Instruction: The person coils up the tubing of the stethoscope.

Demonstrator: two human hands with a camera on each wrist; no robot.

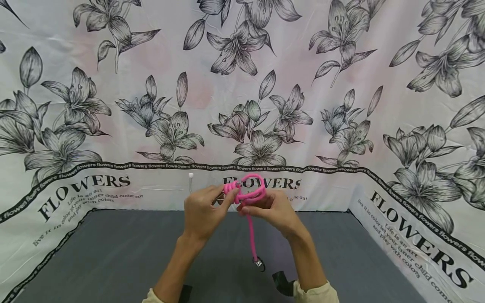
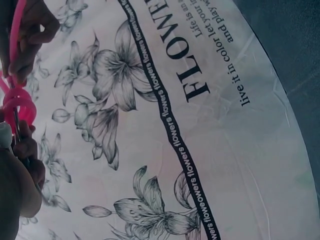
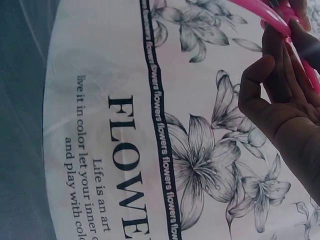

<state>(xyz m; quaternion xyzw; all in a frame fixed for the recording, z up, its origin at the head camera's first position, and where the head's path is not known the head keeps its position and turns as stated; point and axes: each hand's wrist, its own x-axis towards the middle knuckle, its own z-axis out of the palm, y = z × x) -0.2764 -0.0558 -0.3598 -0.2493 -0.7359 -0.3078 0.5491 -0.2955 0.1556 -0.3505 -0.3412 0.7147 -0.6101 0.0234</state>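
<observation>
Main thing here is a bright pink cord (image 1: 253, 196), held up in both hands just below the middle of the head view, towards 6 o'clock. It's bunched into tight coils on its 9 o'clock side, with a wider open loop on the 3 o'clock side. A single strand hangs down to about 6 o'clock and ends in a small metal clasp (image 1: 259, 263) with a dark ring.

The left hand (image 1: 204, 212) comes in from 8 o'clock, thumb and fingers pinching the coils. The right hand (image 1: 274, 210) is at 4 o'clock, thumb and fingers gripping the cord just under the loop. So both hands have hold of it, pretty close together.

There's also a thin stalk with a white tip (image 1: 191, 176) poking up past the left hand, around 10 o'clock from the cord. Can't really tell what that is.

Further out, cream cuffs (image 1: 317, 293) at both wrists, and a black piece (image 1: 283, 283) beside the right one, around 5 o'clock. Dark grey tabletop (image 1: 125, 252) underneath, floral backdrop (image 1: 170, 63) up towards 12, with "FLOWERS" printed low down.
</observation>
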